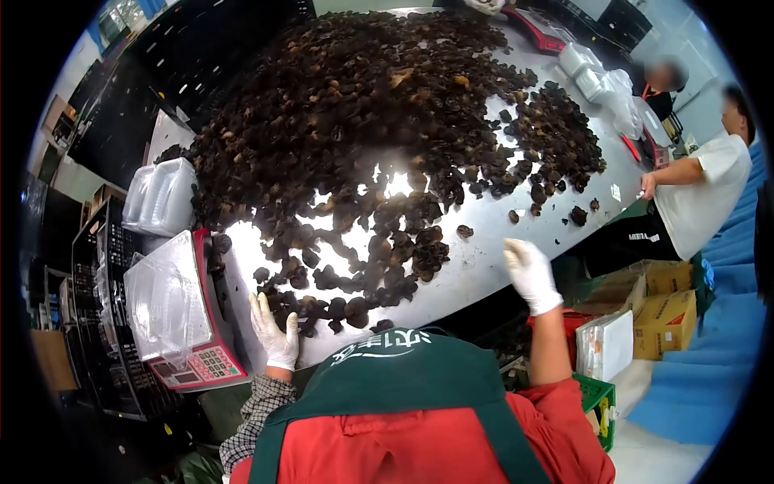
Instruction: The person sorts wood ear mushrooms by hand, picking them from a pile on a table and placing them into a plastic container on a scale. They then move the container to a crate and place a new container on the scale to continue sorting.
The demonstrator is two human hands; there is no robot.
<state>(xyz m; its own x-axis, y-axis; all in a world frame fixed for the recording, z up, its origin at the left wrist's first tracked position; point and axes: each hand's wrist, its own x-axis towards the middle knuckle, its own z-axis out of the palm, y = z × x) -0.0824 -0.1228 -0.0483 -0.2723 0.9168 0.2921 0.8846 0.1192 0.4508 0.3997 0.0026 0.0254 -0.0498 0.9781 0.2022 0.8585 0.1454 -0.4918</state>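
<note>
A large heap of dark brown, crinkled mushroom-like pieces spreads over a shiny metal table. At the table's near left edge is my left hand in a white glove, fingers and thumb apart, beside the closest pieces and holding nothing visible. My right hand, also white-gloved, is over the table's near right edge. Its fingers stretch forward, away from the heap, with nothing seen in them. Loose pieces lie scattered between the two hands.
A red scale with a clear plastic tray stands left, below stacked clear containers. More containers and another scale are at the far right. A person in a white shirt stands right, near cardboard boxes.
</note>
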